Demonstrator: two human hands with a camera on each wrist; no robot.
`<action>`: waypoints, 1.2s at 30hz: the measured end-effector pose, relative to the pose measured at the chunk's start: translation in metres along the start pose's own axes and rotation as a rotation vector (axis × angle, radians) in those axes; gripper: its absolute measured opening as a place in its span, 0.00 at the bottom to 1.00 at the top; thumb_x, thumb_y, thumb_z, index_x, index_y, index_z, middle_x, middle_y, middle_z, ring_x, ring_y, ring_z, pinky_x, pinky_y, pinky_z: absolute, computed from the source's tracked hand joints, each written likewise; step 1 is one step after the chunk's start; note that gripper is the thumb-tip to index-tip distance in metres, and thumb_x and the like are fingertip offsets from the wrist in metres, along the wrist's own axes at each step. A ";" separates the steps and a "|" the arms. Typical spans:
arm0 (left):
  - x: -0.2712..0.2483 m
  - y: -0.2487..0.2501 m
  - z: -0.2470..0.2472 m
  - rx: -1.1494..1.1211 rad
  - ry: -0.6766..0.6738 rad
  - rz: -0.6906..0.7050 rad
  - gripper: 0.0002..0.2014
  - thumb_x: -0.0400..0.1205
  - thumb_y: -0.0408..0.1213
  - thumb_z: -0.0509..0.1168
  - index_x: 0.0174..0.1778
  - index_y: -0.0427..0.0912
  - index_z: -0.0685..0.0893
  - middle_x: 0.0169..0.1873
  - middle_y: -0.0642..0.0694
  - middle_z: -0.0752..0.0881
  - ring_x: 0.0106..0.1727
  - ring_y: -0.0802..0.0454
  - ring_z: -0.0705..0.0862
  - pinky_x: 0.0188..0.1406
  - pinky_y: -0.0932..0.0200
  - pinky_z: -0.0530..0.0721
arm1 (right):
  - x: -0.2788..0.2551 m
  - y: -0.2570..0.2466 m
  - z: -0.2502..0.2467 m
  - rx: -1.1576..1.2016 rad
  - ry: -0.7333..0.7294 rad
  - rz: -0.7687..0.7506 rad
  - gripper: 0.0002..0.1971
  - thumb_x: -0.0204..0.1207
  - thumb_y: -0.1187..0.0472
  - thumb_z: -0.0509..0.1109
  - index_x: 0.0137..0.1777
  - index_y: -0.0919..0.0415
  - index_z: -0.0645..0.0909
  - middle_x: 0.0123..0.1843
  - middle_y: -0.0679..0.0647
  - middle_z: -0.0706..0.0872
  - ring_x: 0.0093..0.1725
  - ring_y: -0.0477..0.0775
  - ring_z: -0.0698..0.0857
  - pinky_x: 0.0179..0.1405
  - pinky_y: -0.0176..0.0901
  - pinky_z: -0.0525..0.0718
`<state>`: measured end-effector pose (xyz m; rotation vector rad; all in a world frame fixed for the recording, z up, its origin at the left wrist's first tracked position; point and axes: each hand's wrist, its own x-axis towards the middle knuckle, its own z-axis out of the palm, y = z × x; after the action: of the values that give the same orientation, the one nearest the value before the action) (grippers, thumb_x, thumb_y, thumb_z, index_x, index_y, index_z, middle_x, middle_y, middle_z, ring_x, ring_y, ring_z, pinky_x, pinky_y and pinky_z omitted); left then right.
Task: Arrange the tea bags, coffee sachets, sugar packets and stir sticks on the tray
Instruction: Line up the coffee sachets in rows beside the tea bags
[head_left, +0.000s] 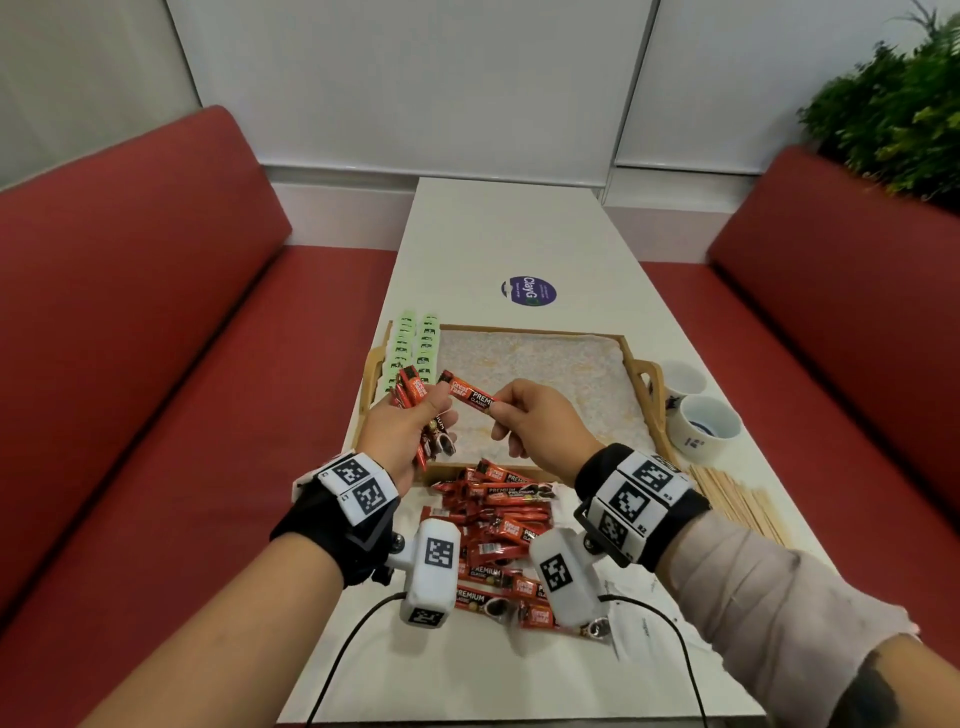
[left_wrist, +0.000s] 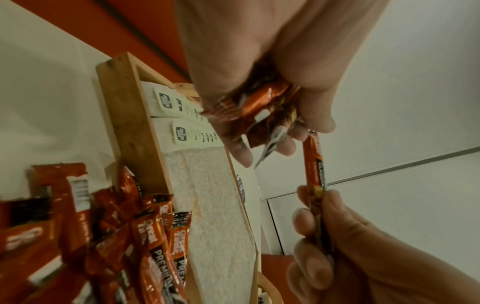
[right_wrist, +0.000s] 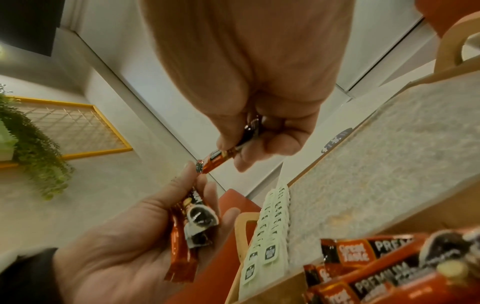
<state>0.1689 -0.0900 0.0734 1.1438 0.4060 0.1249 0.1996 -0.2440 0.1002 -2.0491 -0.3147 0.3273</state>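
I hold one coffee sachet above the tray's near left part. My right hand pinches its near end between thumb and forefinger; the remaining fingers are curled. The sachet's far end reaches the thumb of my left hand. My left grip is closed around a bundle of red sachets, which sticks out past the fingers at both ends.

The right wrist view shows the bundle lying across the left palm, with the single sachet meeting the left thumb tip. The left wrist view shows the right fingers curled along the single sachet.

The tray is wooden with cut-out handles and a pale liner. It sits on the white desk. Two rows of green-tagged tea bags lie along its left edge, overlapping like shingles. The rest of the liner is bare.

A loose pile of sachets lies on the desk just in front of the tray. Stir sticks lie in a flat row on the desk, right of the pile. Two white cups stand just right of the tray. A round sticker lies beyond the tray.
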 end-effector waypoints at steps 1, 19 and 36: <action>0.000 0.000 0.003 0.012 -0.006 0.009 0.04 0.79 0.33 0.70 0.46 0.43 0.82 0.39 0.45 0.86 0.38 0.52 0.86 0.37 0.51 0.87 | 0.000 0.001 -0.005 -0.011 -0.001 -0.006 0.05 0.84 0.62 0.62 0.47 0.59 0.78 0.33 0.51 0.83 0.23 0.46 0.76 0.24 0.31 0.75; 0.024 0.022 0.013 0.162 0.058 0.164 0.10 0.75 0.30 0.74 0.48 0.36 0.82 0.36 0.42 0.86 0.30 0.54 0.86 0.31 0.55 0.86 | 0.036 -0.004 -0.042 -0.072 -0.025 -0.073 0.07 0.80 0.65 0.67 0.41 0.57 0.82 0.32 0.52 0.87 0.27 0.47 0.82 0.32 0.39 0.79; 0.189 0.052 -0.001 0.228 0.120 0.094 0.07 0.79 0.36 0.71 0.41 0.40 0.80 0.33 0.44 0.84 0.27 0.53 0.87 0.36 0.48 0.86 | 0.235 0.036 -0.041 -0.412 0.091 0.099 0.04 0.76 0.61 0.72 0.40 0.57 0.83 0.41 0.54 0.85 0.39 0.54 0.81 0.40 0.42 0.77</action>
<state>0.3482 -0.0107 0.0731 1.3850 0.4814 0.2350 0.4354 -0.2103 0.0644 -2.4827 -0.2392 0.2422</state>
